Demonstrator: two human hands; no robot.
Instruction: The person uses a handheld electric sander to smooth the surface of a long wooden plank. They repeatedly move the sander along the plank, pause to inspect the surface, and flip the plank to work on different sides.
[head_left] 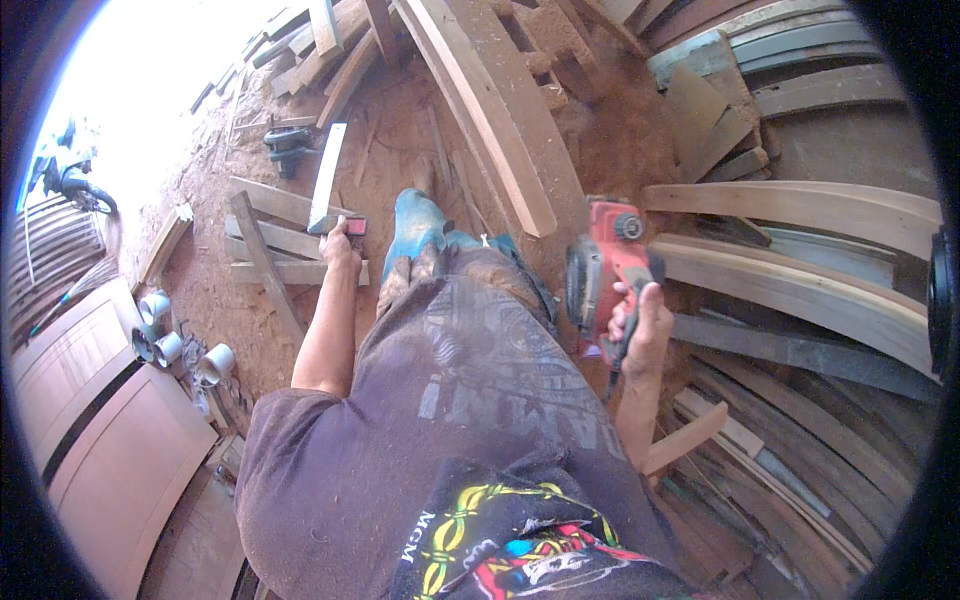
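Note:
My left hand (341,248) is closed round the red stock of a try square, whose pale metal blade (327,178) points away from me. Below it, short grey boards (275,243) lie crossed on the ground. On the other side, my right hand (648,328) grips the handle of a red electric planer (603,268), held up beside my body with its cord hanging down. Just beyond the planer, a long planed beam (500,120) stretches away.
A dark power tool (290,146) sits on the dusty ground ahead. Long timbers (800,205) are stacked at the right. Wooden panels (130,430) and white cylindrical containers (214,364) are at the left. A motorcycle (75,185) stands at the far left.

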